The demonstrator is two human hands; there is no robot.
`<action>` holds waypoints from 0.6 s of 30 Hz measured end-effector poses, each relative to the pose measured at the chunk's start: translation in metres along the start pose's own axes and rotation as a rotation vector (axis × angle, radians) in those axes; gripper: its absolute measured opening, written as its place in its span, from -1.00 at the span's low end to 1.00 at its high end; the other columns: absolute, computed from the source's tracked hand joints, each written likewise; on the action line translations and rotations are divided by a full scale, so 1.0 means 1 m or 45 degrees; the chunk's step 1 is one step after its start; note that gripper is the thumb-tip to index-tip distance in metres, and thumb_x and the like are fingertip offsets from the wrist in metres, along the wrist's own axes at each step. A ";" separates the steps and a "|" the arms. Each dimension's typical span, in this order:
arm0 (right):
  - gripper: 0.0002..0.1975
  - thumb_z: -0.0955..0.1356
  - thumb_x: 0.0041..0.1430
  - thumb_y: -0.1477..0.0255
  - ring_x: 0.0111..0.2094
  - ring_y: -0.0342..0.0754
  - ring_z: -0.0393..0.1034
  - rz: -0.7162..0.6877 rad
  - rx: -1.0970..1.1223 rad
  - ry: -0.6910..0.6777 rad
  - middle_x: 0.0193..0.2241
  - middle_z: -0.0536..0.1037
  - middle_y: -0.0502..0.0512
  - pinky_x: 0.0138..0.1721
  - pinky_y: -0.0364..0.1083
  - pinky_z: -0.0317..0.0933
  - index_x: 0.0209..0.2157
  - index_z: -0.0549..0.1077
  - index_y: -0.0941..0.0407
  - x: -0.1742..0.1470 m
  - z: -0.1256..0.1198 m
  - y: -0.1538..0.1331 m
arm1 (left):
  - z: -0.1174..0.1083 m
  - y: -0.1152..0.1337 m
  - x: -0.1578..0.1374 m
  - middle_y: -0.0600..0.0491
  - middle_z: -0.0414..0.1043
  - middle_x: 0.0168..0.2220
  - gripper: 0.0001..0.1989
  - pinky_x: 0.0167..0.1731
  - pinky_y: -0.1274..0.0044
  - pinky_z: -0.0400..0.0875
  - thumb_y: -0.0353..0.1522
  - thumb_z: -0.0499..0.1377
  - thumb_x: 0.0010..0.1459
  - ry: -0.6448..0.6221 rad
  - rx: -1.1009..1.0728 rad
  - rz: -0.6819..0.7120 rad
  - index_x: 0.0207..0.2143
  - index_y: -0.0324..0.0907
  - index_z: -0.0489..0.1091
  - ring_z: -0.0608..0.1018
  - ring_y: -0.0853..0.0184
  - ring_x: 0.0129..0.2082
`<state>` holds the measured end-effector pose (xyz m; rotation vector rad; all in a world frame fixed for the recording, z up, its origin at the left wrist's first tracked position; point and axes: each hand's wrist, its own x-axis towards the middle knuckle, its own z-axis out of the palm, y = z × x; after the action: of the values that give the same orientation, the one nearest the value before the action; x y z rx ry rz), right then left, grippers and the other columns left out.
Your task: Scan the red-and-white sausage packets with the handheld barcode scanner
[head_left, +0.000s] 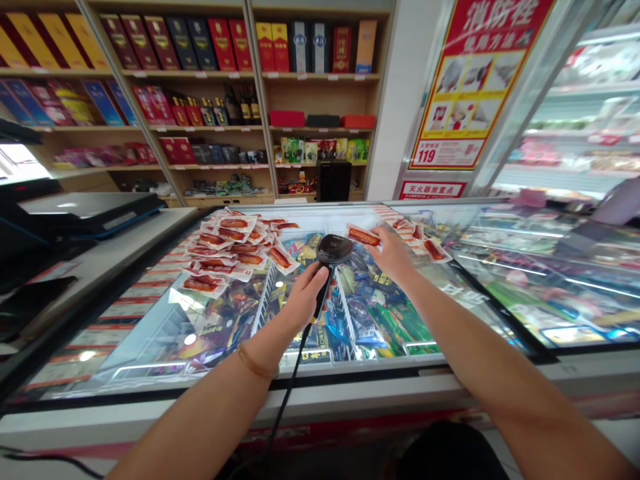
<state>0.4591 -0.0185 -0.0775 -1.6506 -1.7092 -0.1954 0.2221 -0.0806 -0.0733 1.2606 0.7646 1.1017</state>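
My left hand [306, 293] is wrapped round the handle of a black barcode scanner [334, 249], whose cable runs down towards me. The scanner's head points at a sausage packet [362, 235], a small clear and white pack with a reddish-brown sausage inside. My right hand [387, 252] pinches the right end of that packet, just above the freezer's glass top. On the glass to the left lies a heap of similar sausage packets [235, 243]. A few more packets [434, 249] lie on the glass right of my right hand.
Under the glass of the chest freezer [300, 383] are wire baskets with colourful bags. Shelves [320, 77] with boxes and bottles stand behind. A flat device [100, 212] sits on the left counter; a red poster [457, 87] hangs at the right.
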 end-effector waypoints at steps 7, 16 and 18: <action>-0.67 0.32 0.17 0.36 -0.08 0.12 0.41 -0.010 0.053 0.005 -0.08 0.53 0.18 -0.09 0.02 0.28 -0.02 0.38 0.08 -0.001 0.001 -0.001 | 0.000 0.000 0.000 0.06 0.39 -0.44 -0.49 -0.73 0.61 0.25 0.03 0.24 -0.04 -0.019 0.018 0.013 -0.23 -0.19 0.36 0.37 0.45 -0.60; -0.67 0.32 0.16 0.36 -0.07 0.12 0.41 -0.022 0.090 -0.003 -0.09 0.53 0.18 -0.06 0.03 0.28 -0.02 0.37 0.08 -0.002 0.003 0.000 | -0.002 -0.004 0.002 0.06 0.40 -0.43 -0.47 -0.73 0.60 0.25 0.03 0.24 -0.06 -0.027 0.021 -0.022 -0.20 -0.18 0.36 0.38 0.44 -0.61; -0.67 0.31 0.16 0.38 -0.05 0.13 0.41 -0.007 0.114 -0.016 -0.08 0.52 0.20 -0.04 0.04 0.27 -0.02 0.36 0.09 -0.003 0.009 0.003 | -0.002 -0.005 0.003 0.07 0.40 -0.43 -0.45 -0.74 0.61 0.24 0.04 0.24 -0.06 -0.009 0.031 -0.020 -0.18 -0.18 0.36 0.37 0.45 -0.62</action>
<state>0.4579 -0.0153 -0.0867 -1.5845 -1.7076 -0.1095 0.2222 -0.0764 -0.0779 1.2762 0.7833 1.0779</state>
